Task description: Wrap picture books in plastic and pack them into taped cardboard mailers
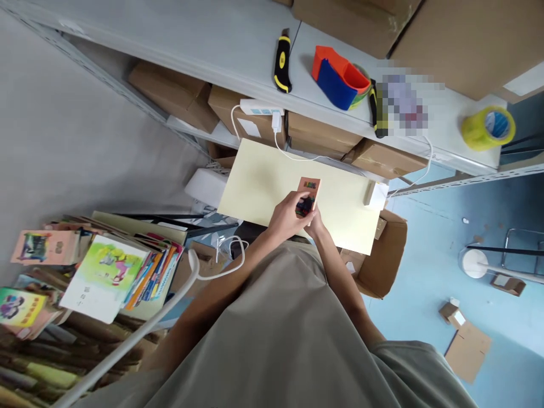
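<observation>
Over the pale yellow tabletop (255, 175) I hold a small pink book (311, 184) with coloured lettering and a dark picture on its cover. My left hand (291, 215) grips it from the left, and its fingers lie across the lower cover and hide part of the picture. My right hand (314, 222) is closed round the book's lower right edge, with most of its fingers hidden behind. A small white block-shaped item (376, 195) stands at the table's right end, apart from both hands.
A shelf (204, 42) beyond the table holds a utility knife (283, 62), an orange and blue strap (338, 79) and yellow tape (488, 128). Cardboard boxes (321, 136) sit beneath. Stacked books (106, 277) and a white lamp arm (165, 311) are at left. An open carton (385, 255) is at right.
</observation>
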{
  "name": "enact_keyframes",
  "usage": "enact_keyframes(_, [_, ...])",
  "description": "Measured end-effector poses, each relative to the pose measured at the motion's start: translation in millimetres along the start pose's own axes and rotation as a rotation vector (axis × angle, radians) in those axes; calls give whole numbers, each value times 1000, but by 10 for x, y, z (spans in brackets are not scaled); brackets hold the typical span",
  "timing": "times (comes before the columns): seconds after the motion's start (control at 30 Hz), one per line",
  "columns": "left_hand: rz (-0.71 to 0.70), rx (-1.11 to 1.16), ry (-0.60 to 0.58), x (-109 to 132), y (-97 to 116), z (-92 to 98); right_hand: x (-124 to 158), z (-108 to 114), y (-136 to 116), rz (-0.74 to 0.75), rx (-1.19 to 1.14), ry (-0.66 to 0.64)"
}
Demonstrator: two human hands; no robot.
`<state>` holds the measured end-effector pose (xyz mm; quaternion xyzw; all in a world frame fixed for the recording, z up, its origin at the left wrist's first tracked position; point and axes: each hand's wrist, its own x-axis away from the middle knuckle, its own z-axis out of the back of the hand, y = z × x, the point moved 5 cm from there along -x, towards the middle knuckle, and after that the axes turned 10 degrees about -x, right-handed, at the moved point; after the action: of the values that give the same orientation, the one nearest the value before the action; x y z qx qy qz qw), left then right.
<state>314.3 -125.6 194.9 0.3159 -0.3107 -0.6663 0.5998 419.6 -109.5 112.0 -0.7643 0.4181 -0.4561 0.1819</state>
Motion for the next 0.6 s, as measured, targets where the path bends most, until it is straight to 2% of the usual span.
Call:
enact_keyframes(0.17, [399,386,92,146,-734,87,-19,-69,248,-52,141,-136])
enact_keyframes(0.23, [518,413,160,244,-995,156,-51,-146,372,-66,237,-156])
enact_keyframes(0.3, [579,397,207,336,-1197,231,-132,-265,521,-81,306,-172])
enact_keyframes(0.4, [552,302,202,407,-1415,326,-369,-462,786,-108,342,-150])
enact_keyframes(0.47, [485,171,156,387,-1571,380,-610,-555,930,-80,364,-51])
enact_keyframes(0.6, [361,-49,104,191,-2081,479,-1227,-741,1067,38,441,104])
